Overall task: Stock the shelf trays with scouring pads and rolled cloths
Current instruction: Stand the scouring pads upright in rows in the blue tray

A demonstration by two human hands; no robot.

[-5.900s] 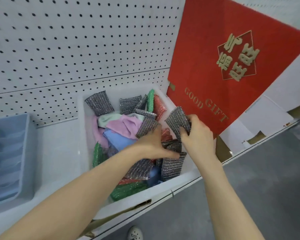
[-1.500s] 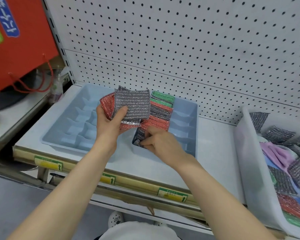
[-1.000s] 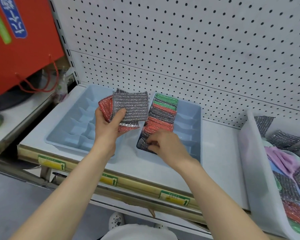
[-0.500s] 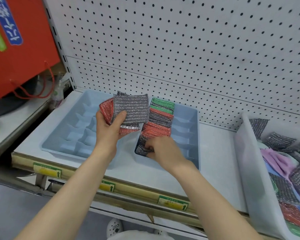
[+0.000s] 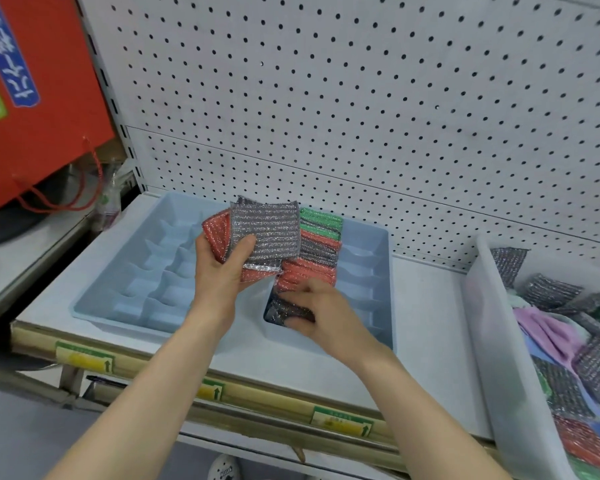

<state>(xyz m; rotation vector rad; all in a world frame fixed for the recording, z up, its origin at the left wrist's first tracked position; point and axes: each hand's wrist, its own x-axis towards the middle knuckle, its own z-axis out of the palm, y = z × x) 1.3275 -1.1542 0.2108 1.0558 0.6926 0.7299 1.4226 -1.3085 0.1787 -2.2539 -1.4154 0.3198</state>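
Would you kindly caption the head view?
Left hand grips metallic scouring pads; right hand tucks dark pad into blue plastic tray.

Both hands have left the white plastic bin [image 5: 482, 306] for the pale blue divided tray [image 5: 146, 271]. The left hand [image 5: 222, 271] now holds up a fanned stack of silver and red scouring pads [image 5: 267, 233]. The right hand [image 5: 326, 313] keeps working a dark silver scouring pad [image 5: 284, 311] into the near end of the row of pads [image 5: 317, 251].

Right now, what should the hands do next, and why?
Probably the right hand should let go of the front pad: it already sits in the tray, and the left hand holds more, a silver pad on top.
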